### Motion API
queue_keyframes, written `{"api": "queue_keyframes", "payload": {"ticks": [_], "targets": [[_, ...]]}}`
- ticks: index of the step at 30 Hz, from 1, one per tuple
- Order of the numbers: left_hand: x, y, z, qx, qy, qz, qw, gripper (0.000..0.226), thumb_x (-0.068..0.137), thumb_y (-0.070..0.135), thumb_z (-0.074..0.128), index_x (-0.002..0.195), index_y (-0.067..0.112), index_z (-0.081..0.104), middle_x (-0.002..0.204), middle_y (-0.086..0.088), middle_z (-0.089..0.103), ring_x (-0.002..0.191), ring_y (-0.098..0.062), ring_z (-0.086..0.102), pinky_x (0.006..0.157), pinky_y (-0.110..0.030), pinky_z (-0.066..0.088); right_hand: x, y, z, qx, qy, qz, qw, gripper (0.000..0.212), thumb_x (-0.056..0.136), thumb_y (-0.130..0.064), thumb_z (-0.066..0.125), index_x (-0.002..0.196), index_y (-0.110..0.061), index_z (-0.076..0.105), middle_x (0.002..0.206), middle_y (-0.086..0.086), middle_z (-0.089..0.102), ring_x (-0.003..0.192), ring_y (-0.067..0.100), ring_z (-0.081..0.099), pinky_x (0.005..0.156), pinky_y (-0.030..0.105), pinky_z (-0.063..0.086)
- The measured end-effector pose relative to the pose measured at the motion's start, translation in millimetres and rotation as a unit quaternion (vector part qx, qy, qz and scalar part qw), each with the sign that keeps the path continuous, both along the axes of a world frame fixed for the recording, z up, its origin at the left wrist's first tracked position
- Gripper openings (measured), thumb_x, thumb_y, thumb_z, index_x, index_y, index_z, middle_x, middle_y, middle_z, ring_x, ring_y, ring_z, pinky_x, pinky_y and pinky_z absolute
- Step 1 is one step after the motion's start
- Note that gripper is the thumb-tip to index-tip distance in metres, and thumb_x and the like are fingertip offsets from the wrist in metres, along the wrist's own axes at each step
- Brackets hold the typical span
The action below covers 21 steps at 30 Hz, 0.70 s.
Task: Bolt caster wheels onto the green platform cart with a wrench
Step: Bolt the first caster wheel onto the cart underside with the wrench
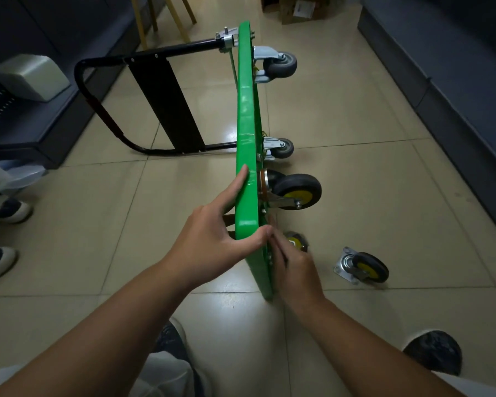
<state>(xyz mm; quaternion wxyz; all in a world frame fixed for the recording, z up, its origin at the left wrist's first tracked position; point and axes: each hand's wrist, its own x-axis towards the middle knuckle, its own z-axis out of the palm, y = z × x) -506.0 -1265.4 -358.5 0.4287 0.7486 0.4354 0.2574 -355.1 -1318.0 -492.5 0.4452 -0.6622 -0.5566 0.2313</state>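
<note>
The green platform cart (245,116) stands on its long edge on the tiled floor, with its black handle (166,101) folded out to the left. My left hand (215,236) grips the near upper corner, thumb on the end and index finger along the top edge. My right hand (292,262) reaches to the underside just right of that corner; its fingertips are blurred, and whether they pinch anything is unclear. A black caster with a yellow hub (297,191) is on the underside above my right hand. Another caster (297,240) shows partly behind my right hand. No wrench is in view.
A loose caster with a plate (361,266) lies on the floor to the right. Two grey casters (279,64) (282,147) sit at the cart's far end. Dark cabinets line both sides. Another person's shoes (3,210) are at the left, a cardboard box (298,8) far back.
</note>
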Motion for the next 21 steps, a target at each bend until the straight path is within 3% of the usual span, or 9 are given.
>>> {"api": "queue_keyframes", "payload": {"ticks": [4,6,10,13,14,16,18,21], "targets": [[-3.1,1.8,-3.9,-0.003,-0.006,-0.001,1.000,0.099,0.081,0.034,0.081,0.157,0.050,0.020,0.130,0.043,0.047,0.117,0.005,0.062,0.087,-0.032,0.062,6.6,24.0,-39.1,0.098,-0.033,0.007,0.995,0.041,0.107,-0.024,0.045,0.147,-0.018,0.049,0.106,0.015,0.071,0.089,0.025,0.070,0.080,0.044,0.058],[-3.7,3.0,-3.3,-0.002,-0.003,-0.002,1.000,0.099,0.081,0.035,0.081,0.157,0.050,0.020,0.131,0.041,0.047,0.116,0.005,0.062,0.087,-0.030,0.062,6.9,27.9,-40.5,0.107,-0.026,0.016,0.994,0.042,0.108,-0.026,0.040,0.147,-0.017,0.048,0.108,0.018,0.068,0.092,0.031,0.069,0.079,0.048,0.058],[-1.5,4.6,-0.4,0.007,0.005,0.005,1.000,0.099,0.081,0.031,0.083,0.158,0.047,0.023,0.129,0.034,0.054,0.111,0.005,0.066,0.086,-0.030,0.062,17.6,23.2,-29.5,0.063,-0.041,0.034,0.997,0.045,0.104,-0.028,0.042,0.149,-0.029,0.045,0.109,0.012,0.067,0.094,0.026,0.065,0.081,0.041,0.055],[-0.7,4.3,2.1,0.009,0.011,0.005,1.000,0.098,0.081,0.028,0.084,0.158,0.044,0.025,0.120,0.038,0.056,0.107,0.008,0.066,0.086,-0.028,0.061,30.8,4.5,-13.6,-0.001,-0.039,0.071,0.997,0.044,0.104,-0.024,0.048,0.146,-0.035,0.049,0.112,0.002,0.070,0.096,0.019,0.067,0.085,0.032,0.056],[-0.8,4.7,2.5,0.011,0.016,0.003,1.000,0.098,0.081,0.029,0.084,0.158,0.045,0.025,0.117,0.041,0.056,0.106,0.008,0.066,0.086,-0.028,0.061,32.0,-4.6,-1.6,-0.045,-0.016,0.069,0.996,0.041,0.104,-0.020,0.050,0.141,-0.038,0.055,0.106,-0.007,0.072,0.092,0.015,0.069,0.084,0.028,0.057],[-1.3,5.1,4.4,0.013,0.029,0.002,0.999,0.100,0.078,0.038,0.083,0.158,0.048,0.024,0.116,0.041,0.055,0.105,0.006,0.067,0.085,-0.030,0.062,31.9,-19.0,21.8,-0.155,0.068,0.061,0.984,0.029,0.104,-0.017,0.050,0.111,-0.036,0.071,0.073,-0.016,0.068,0.061,0.015,0.066,0.062,0.033,0.060],[-2.6,4.6,5.2,0.016,0.035,0.003,0.999,0.101,0.073,0.050,0.079,0.156,0.053,0.022,0.120,0.029,0.061,0.104,-0.004,0.070,0.084,-0.035,0.063,28.8,-26.2,48.1,-0.240,0.151,0.035,0.958,0.026,0.105,-0.017,0.048,0.095,-0.017,0.071,0.058,-0.001,0.062,0.041,0.016,0.053,0.040,0.032,0.050],[-3.8,2.0,4.2,0.022,0.040,0.009,0.999,0.102,0.069,0.056,0.072,0.157,0.054,0.020,0.122,0.013,0.067,0.102,-0.012,0.072,0.082,-0.039,0.064,26.7,-21.7,84.9,-0.276,0.246,-0.035,0.929,0.026,0.104,-0.014,0.043,0.094,-0.019,0.066,0.065,0.011,0.064,0.042,0.016,0.048,0.039,0.024,0.041]]}}
